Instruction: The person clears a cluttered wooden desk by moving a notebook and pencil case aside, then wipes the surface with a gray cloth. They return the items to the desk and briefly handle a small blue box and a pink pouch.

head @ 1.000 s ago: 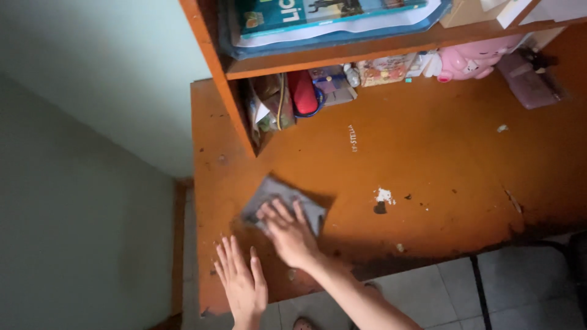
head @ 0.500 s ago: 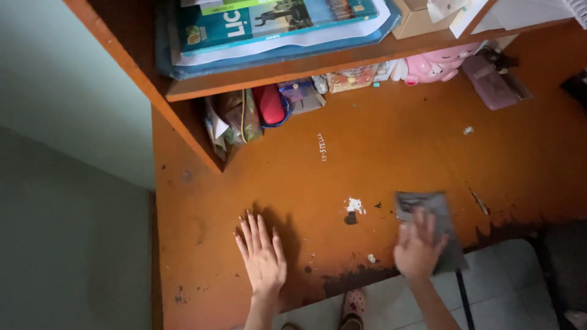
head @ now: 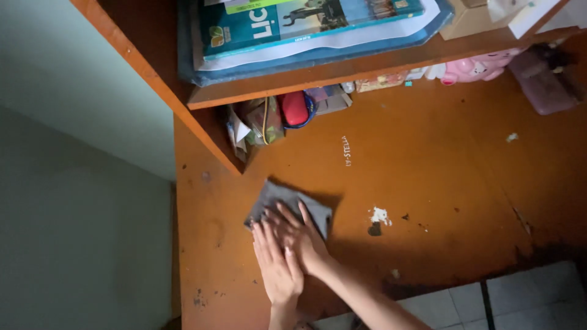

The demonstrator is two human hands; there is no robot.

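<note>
A grey cloth [head: 282,200] lies flat on the worn orange desk top [head: 428,171], near its left part. My right hand [head: 304,237] presses on the cloth's near edge with the fingers spread. My left hand [head: 276,266] rests flat on the desk just beside and partly under the right hand, fingers together and pointing at the cloth. Neither hand closes around anything.
A wooden shelf [head: 318,76] overhangs the back of the desk, with books and a blue folder [head: 306,27] on top. Beneath it sit a red case [head: 295,109], small bags, a pink toy [head: 474,66] and a purple box [head: 541,82]. The desk has chipped white spots [head: 380,215]. Tiled floor [head: 532,299] lies lower right.
My right hand has swept the cloth from the right front of the desk back to the left. My left hand now lies against the right hand.
</note>
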